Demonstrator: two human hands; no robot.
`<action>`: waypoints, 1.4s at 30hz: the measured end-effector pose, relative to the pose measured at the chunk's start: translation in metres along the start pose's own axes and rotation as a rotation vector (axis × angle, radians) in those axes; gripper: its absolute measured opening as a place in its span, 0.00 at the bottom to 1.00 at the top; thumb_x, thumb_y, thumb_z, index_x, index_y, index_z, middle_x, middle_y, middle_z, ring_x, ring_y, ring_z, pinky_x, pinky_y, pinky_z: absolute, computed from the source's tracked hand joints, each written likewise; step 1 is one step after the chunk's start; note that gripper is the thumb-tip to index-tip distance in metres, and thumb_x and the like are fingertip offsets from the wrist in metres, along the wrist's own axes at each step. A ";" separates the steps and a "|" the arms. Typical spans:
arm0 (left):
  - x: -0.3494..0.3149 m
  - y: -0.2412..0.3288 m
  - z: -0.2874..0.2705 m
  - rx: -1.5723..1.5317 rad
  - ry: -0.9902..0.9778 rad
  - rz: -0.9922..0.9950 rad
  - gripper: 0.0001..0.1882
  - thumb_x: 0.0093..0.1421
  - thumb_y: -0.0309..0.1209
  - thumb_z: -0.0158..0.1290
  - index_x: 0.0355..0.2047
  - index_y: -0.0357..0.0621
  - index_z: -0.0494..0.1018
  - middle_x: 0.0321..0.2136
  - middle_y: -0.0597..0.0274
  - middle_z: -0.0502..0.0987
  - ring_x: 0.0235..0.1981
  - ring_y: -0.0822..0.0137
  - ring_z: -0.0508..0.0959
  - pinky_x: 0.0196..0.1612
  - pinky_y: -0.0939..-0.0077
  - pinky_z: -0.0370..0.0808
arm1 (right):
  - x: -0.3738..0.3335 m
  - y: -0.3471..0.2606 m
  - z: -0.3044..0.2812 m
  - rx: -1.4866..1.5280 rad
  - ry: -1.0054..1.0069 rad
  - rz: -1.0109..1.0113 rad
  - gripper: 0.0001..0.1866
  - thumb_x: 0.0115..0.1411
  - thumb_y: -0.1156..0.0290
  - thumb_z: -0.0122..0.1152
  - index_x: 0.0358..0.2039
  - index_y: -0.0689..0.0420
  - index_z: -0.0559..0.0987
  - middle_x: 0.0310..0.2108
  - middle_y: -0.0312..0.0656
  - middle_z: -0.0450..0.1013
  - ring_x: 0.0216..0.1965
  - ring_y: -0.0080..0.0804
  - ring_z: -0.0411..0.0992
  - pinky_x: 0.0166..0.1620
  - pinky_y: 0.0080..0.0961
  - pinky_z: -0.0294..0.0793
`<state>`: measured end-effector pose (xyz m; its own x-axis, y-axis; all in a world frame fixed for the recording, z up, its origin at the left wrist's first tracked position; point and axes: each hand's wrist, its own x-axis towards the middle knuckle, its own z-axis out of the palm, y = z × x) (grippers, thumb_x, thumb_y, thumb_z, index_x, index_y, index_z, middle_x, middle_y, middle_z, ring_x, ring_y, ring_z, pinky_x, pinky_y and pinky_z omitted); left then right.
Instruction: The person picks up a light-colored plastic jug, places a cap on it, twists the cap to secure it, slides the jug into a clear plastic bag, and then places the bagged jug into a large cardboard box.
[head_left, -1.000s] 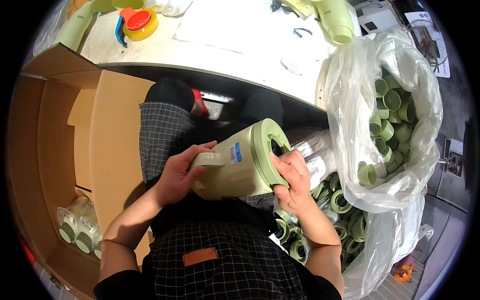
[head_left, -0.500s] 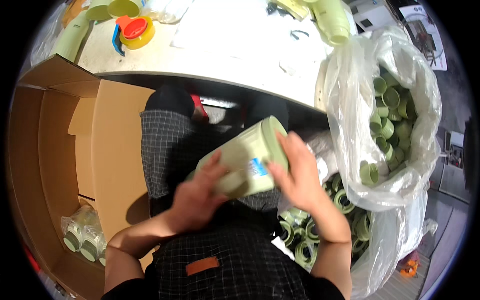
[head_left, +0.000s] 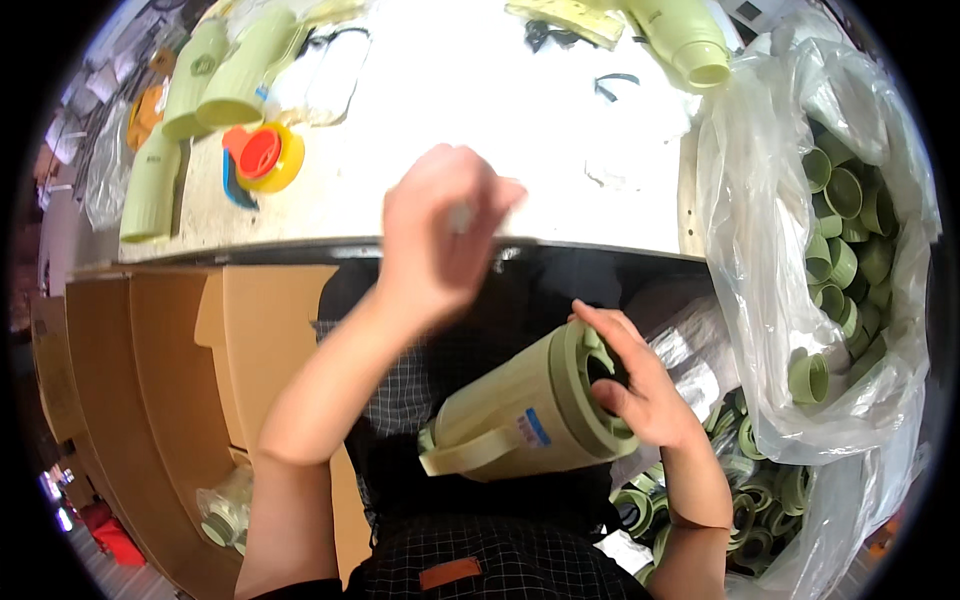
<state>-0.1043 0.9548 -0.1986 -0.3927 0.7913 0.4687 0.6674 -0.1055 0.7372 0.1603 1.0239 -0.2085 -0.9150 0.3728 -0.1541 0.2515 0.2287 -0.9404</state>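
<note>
My right hand [head_left: 640, 380] grips the ringed rim of a pale green jug [head_left: 500, 410], thumb at its opening and fingers over the outer edge. The jug lies tilted above my lap. Its handle faces me, and a small blue-and-white label sticks to its side. Off the jug, my left hand [head_left: 445, 225] is raised over the table's front edge, its fingers curled together. Motion blurs it, and I cannot make out what, if anything, is inside.
A tape roll [head_left: 285, 165] and several green vessels [head_left: 152, 190] stand on the table [head_left: 330, 215]. An open cardboard box [head_left: 280, 330] is at left. At right, a plastic bag [head_left: 745, 330] holds green cups; green rings [head_left: 750, 510] lie below it.
My left hand has let go of the jug and moved up over the table edge. The jug has turned, bringing its handle and open rim into sight; my right hand stays at the rim.
</note>
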 end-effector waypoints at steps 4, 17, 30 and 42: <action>0.024 -0.147 0.057 0.381 -0.123 -0.254 0.06 0.57 0.28 0.56 0.31 0.37 0.78 0.32 0.51 0.77 0.40 0.50 0.76 0.45 0.59 0.72 | 0.011 -0.005 -0.005 0.071 -0.043 0.046 0.39 0.54 0.69 0.66 0.65 0.61 0.63 0.57 0.50 0.64 0.56 0.48 0.67 0.59 0.33 0.65; -0.008 -0.007 0.074 -0.471 -0.155 -0.481 0.06 0.62 0.26 0.53 0.30 0.36 0.76 0.26 0.61 0.78 0.28 0.70 0.74 0.39 0.76 0.72 | 0.110 0.034 0.002 0.548 0.420 0.037 0.11 0.57 0.73 0.70 0.38 0.62 0.78 0.32 0.39 0.77 0.35 0.22 0.73 0.40 0.21 0.74; 0.052 -0.057 0.078 -0.511 -0.079 -0.516 0.09 0.65 0.27 0.52 0.33 0.33 0.78 0.30 0.57 0.82 0.33 0.68 0.79 0.43 0.72 0.76 | 0.091 0.035 0.007 0.479 0.627 0.119 0.09 0.55 0.73 0.72 0.31 0.61 0.80 0.28 0.35 0.76 0.28 0.18 0.71 0.34 0.17 0.72; -0.036 0.006 0.053 -0.813 -0.275 -0.684 0.07 0.60 0.20 0.55 0.38 0.39 0.71 0.25 0.64 0.77 0.27 0.78 0.75 0.35 0.80 0.74 | 0.068 0.034 0.008 0.572 0.535 0.099 0.09 0.57 0.83 0.64 0.39 0.65 0.80 0.32 0.38 0.77 0.35 0.25 0.75 0.42 0.23 0.75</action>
<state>-0.0526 0.9573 -0.2368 -0.2992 0.9304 -0.2118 -0.2936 0.1215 0.9482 0.1040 1.0503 -0.2533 -0.5840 0.7827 -0.2153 -0.0105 -0.2724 -0.9621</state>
